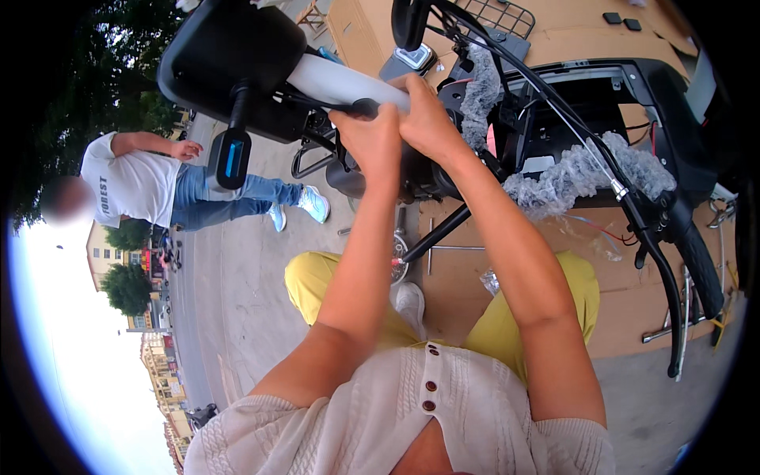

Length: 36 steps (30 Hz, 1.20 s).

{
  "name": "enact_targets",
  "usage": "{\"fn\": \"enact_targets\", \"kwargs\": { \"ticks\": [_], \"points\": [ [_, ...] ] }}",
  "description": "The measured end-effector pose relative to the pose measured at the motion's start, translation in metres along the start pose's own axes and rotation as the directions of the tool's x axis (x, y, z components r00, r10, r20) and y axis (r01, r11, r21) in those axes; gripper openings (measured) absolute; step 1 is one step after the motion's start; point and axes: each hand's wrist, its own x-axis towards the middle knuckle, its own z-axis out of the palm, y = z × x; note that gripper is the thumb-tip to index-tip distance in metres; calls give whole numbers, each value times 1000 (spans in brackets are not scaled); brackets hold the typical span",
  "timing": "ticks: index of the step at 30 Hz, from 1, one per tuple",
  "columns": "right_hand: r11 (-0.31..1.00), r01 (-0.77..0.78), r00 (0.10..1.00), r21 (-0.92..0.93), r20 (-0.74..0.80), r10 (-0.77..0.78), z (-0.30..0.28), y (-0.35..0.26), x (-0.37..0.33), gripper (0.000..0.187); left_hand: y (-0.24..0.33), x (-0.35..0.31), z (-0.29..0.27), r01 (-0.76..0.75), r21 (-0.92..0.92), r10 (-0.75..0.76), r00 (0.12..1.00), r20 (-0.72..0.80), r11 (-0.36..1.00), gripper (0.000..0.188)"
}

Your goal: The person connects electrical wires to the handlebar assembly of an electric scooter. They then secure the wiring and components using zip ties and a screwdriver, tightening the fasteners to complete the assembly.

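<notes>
My left hand (370, 141) is closed, its fingers curled against a dark rounded part (365, 108) by a smooth white curved piece (340, 81). Close beside it my right hand (427, 123) grips the end of that white piece, fingers wrapped over its edge. The piece runs up to a large black housing (229, 47) on the left. Both hands are over a partly dismantled black electric bike or scooter, and they hide what lies between them. Crumpled grey protective wrap (554, 182) covers bars to the right of my right hand.
A black handlebar grip (697, 269) with cables and a lever reaches down at right. Hand tools (687, 305) lie beyond it. Flat cardboard (467, 277) covers the ground. A wire basket (499, 16) is at the top. Another person (142, 178) stands on the left, by a road.
</notes>
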Motion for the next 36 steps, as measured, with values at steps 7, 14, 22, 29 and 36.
{"fn": "enact_targets", "kwargs": {
  "ticks": [7,14,22,29,36],
  "points": [
    [999,21,1000,38,1,-21,0,-1,-3,37,-6,-1,4,23,-109,-24,1000,-5,994,54],
    [998,-26,1000,50,18,25,-6,-1,-4,37,-30,-10,-12,79,-502,75,957,279,861,43],
    [999,9,998,50,65,-12,-11,-7,-3,36,-72,-3,-1,-185,-464,283,947,152,866,38],
    [1000,-24,996,-3,90,24,-15,-5,-7,51,-67,-13,8,-133,-425,194,976,102,895,51],
    [997,-77,987,-21,139,79,-17,-15,-8,55,-61,-25,20,61,-644,7,995,103,763,44]
  ]
}}
